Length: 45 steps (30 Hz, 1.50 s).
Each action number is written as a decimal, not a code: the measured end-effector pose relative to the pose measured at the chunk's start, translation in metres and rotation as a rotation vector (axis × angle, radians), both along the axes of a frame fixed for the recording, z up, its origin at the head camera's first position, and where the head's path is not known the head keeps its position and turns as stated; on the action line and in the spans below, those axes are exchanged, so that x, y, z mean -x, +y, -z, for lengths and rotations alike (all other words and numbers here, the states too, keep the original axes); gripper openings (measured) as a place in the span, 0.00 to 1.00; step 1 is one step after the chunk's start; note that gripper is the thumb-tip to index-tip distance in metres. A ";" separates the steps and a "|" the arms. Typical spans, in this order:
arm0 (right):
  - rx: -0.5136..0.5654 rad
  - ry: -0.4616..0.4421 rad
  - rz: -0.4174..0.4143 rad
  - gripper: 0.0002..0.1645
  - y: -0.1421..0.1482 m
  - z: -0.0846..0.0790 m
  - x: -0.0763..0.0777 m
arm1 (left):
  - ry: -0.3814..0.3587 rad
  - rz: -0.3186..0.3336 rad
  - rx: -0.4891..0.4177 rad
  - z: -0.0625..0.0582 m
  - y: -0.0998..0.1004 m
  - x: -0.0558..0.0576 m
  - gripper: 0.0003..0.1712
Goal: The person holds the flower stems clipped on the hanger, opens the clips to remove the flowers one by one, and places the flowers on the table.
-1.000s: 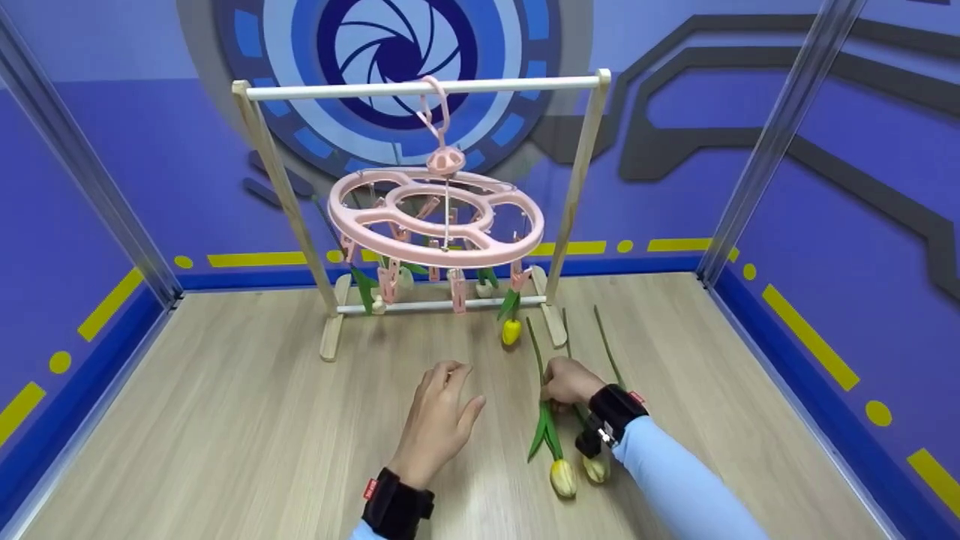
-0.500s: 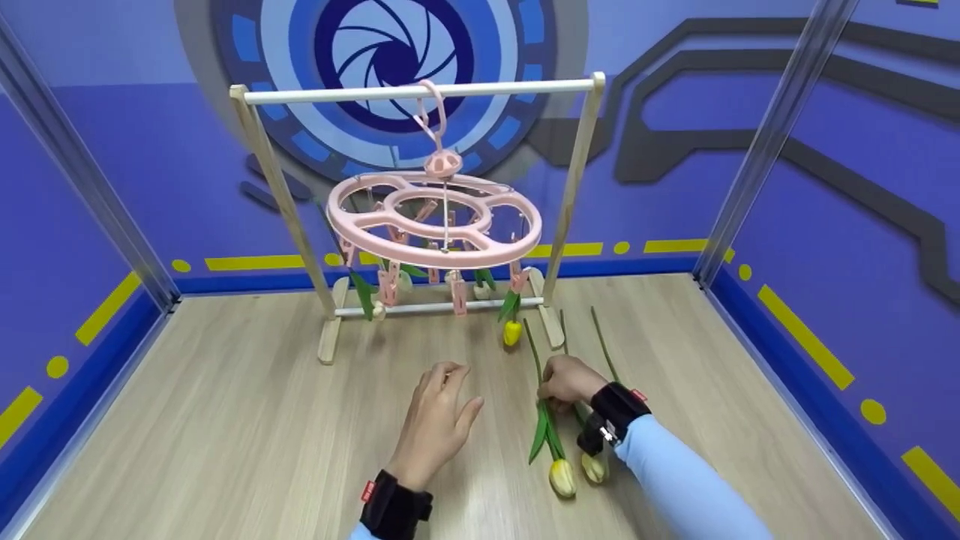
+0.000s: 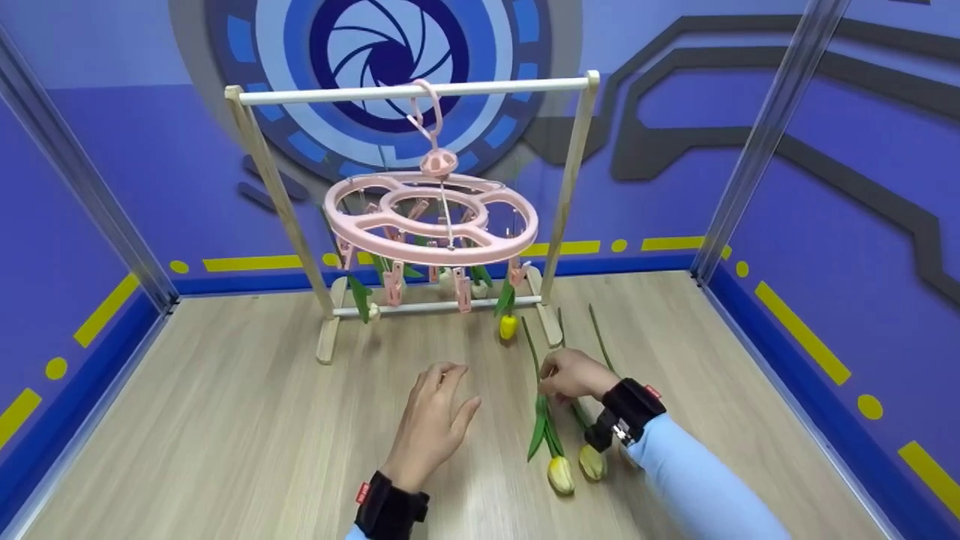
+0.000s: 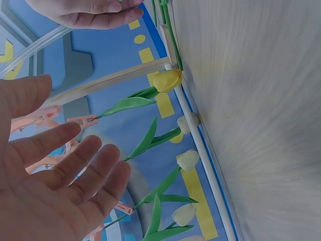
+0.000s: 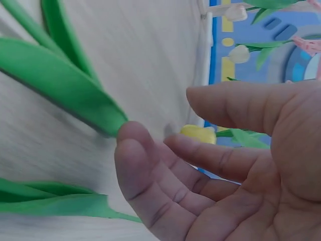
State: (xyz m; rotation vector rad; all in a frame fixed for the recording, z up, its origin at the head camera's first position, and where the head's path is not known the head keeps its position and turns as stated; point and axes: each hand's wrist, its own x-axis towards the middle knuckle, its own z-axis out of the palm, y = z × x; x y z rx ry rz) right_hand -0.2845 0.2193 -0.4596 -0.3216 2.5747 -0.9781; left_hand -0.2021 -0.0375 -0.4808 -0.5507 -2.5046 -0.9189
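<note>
In the head view my right hand (image 3: 574, 373) reaches over the stems of tulips lying on the table. In the right wrist view its thumb stands apart from loosely bent fingers, whose tips meet a green leaf (image 5: 75, 88); nothing shows in its grip. The nearest tulip has a pale yellow bloom (image 3: 560, 476), and a second bloom (image 3: 592, 463) lies beside it. A third stem (image 3: 601, 341) runs under my right wrist, its lower part mostly hidden. My left hand (image 3: 433, 420) hovers over the table with relaxed, spread fingers and holds nothing.
A wooden rack (image 3: 574, 187) carries a round pink clip hanger (image 3: 431, 251). From its clips hang a yellow tulip (image 3: 508, 327) and several white tulips (image 4: 188, 160), blooms down. Patterned blue walls (image 3: 825, 225) enclose the wooden table (image 3: 247, 435) at the back and sides.
My right wrist has shifted slightly to the right, uncovering more of the second bloom. The hanger and its tulips have swung a little. My left hand keeps its pose.
</note>
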 end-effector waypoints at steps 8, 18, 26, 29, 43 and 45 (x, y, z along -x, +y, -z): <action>0.075 0.017 -0.110 0.12 -0.003 -0.021 -0.008 | 0.049 0.009 -0.036 -0.014 -0.019 0.000 0.24; 0.168 0.147 -0.241 0.16 -0.006 -0.049 -0.020 | 0.122 -0.073 -0.106 -0.055 -0.052 0.008 0.23; 0.265 0.308 -0.291 0.14 -0.010 -0.064 -0.024 | 0.145 -0.170 -0.180 -0.090 -0.076 0.021 0.21; 0.305 0.343 -0.285 0.13 -0.014 -0.068 -0.025 | 0.169 -0.183 -0.225 -0.098 -0.083 0.028 0.21; 0.518 0.460 -0.232 0.13 -0.049 -0.075 -0.033 | 0.092 -0.303 -0.523 -0.118 -0.104 0.065 0.18; 0.556 0.474 -0.222 0.13 -0.056 -0.075 -0.034 | 0.041 -0.297 -0.569 -0.119 -0.107 0.069 0.19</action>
